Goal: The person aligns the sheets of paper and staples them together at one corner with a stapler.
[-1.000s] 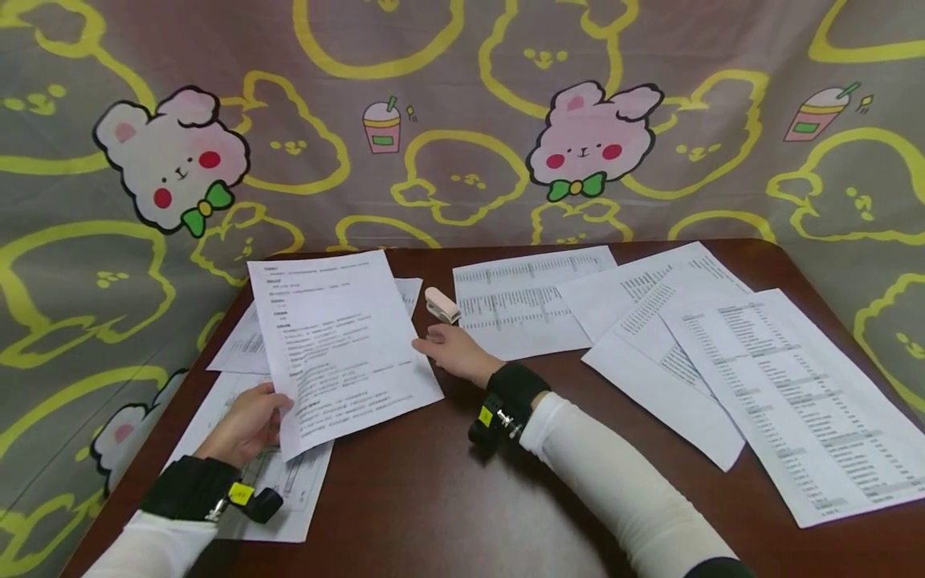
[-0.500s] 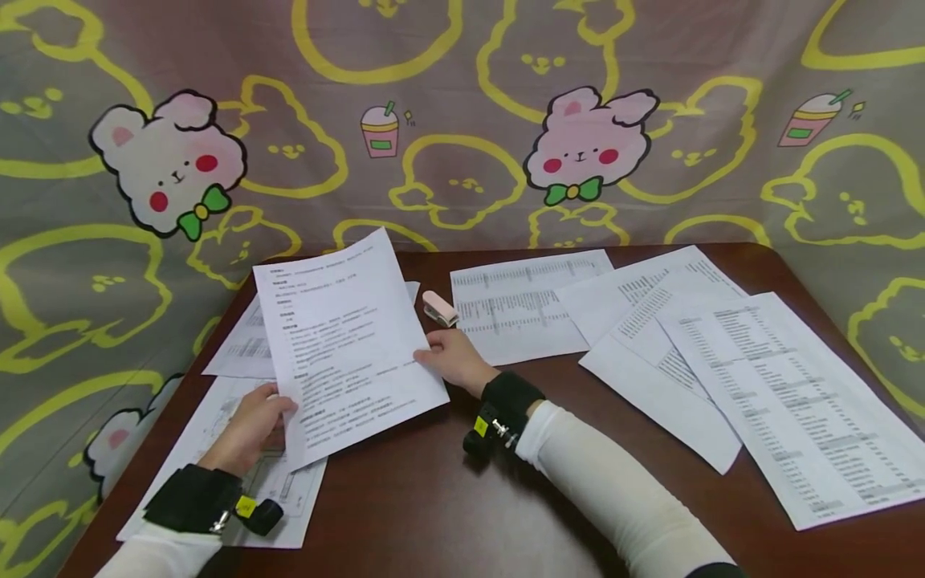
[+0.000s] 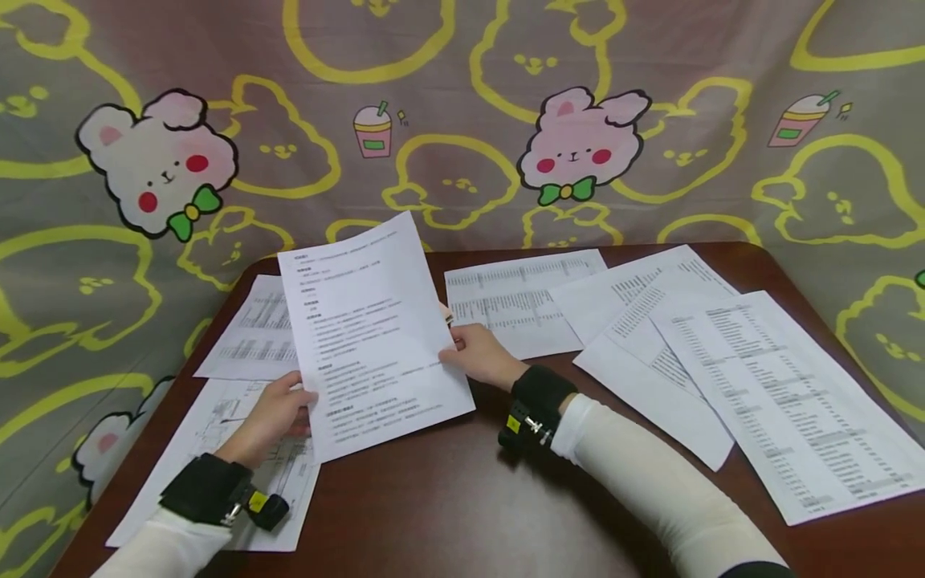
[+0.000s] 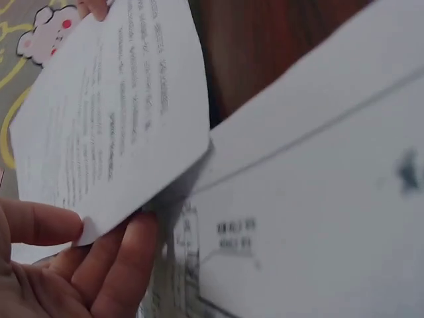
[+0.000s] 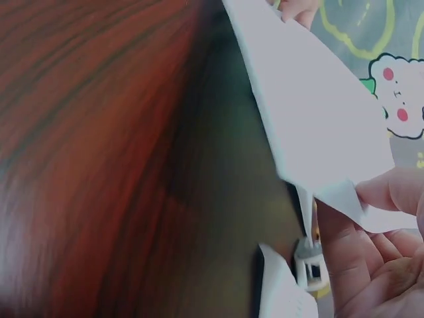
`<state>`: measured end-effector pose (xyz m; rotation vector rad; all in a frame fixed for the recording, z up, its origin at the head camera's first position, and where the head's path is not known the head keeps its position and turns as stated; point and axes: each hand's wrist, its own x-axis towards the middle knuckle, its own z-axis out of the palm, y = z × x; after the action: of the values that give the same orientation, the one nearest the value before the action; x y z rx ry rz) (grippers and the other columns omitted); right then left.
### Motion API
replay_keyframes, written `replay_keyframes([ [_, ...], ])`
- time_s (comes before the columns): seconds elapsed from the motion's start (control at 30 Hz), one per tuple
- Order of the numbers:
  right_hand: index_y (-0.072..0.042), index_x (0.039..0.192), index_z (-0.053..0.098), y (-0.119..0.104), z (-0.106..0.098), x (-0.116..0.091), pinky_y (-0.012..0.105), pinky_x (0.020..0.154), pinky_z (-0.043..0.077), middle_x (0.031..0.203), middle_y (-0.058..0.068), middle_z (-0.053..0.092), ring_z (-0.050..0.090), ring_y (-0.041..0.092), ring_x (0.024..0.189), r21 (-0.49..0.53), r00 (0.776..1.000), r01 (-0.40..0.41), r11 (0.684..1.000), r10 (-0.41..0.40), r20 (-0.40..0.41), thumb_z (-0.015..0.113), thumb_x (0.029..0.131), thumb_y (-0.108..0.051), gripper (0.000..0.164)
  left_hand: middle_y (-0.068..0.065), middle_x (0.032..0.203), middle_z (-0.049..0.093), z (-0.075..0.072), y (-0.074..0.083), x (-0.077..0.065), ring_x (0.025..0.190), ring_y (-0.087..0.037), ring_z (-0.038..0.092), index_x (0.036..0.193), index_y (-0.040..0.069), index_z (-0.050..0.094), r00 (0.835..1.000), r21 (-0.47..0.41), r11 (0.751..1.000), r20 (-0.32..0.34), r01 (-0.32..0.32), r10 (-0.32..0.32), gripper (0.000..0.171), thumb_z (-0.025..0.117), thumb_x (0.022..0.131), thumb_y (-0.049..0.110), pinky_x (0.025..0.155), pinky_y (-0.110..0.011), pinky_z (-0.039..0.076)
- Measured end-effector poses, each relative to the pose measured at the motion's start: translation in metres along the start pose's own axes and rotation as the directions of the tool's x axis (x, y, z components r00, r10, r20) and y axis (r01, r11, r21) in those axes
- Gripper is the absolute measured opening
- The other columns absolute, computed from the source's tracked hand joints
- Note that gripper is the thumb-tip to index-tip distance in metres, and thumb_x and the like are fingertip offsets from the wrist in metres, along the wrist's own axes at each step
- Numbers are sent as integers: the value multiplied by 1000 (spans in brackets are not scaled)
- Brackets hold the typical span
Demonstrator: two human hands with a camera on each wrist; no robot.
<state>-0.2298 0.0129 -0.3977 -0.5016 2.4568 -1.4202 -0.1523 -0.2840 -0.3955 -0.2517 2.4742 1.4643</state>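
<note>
A printed sheet of paper [image 3: 368, 345] is held up over the left part of the table, tilted, its text towards the head camera. My left hand [image 3: 270, 417] pinches its left edge; in the left wrist view the thumb [image 4: 43, 222] lies on top and the fingers underneath. On the opposite edge, my right hand [image 3: 486, 357] pinches the paper between thumb [image 5: 391, 189] and fingers. Behind the sheet, mostly hidden in the head view, is a small pale pink stapler [image 5: 310, 265]. Whether more than one sheet is held, I cannot tell.
Beneath the left hand lies a sheet with line drawings [image 3: 209, 449], and behind it another printed sheet [image 3: 253, 329]. A table-printed page [image 3: 520, 301] lies at the back middle. Overlapping sheets [image 3: 650, 385] and a long list [image 3: 802, 409] cover the right side of the brown table [image 3: 462, 514].
Both hands have shifted to the right with the sheet and its top has risen. The right hand has come to grip the right edge. The stapler has become mostly covered by the paper.
</note>
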Motion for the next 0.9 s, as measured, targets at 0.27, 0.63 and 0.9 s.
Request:
replay_keyframes([
  [0.27,4,101,67,7,-34,-17,23,57,45,82,9,69,58,13,65,2,1000,-1,1000,1,2,62,91,-7,15,-21,105,67,20,17,12,78,-22,67,139,-7,41,993,42,993,48,-111,109,39,38,103,9,64,-35,54],
  [0.63,3,107,65,25,-79,-45,33,57,53,89,10,71,62,16,68,-14,999,-53,999,53,7,61,95,-12,19,-16,91,71,50,43,30,70,-22,68,129,-7,51,961,67,965,135,-252,241,33,45,103,11,61,-37,55],
  [0.9,5,110,64,44,-97,-66,32,54,52,86,9,70,61,17,62,-86,998,-68,994,69,14,62,95,-11,22,-13,89,71,71,55,43,66,-22,66,122,-6,58,947,88,962,221,-259,235,30,46,103,14,57,-36,54],
])
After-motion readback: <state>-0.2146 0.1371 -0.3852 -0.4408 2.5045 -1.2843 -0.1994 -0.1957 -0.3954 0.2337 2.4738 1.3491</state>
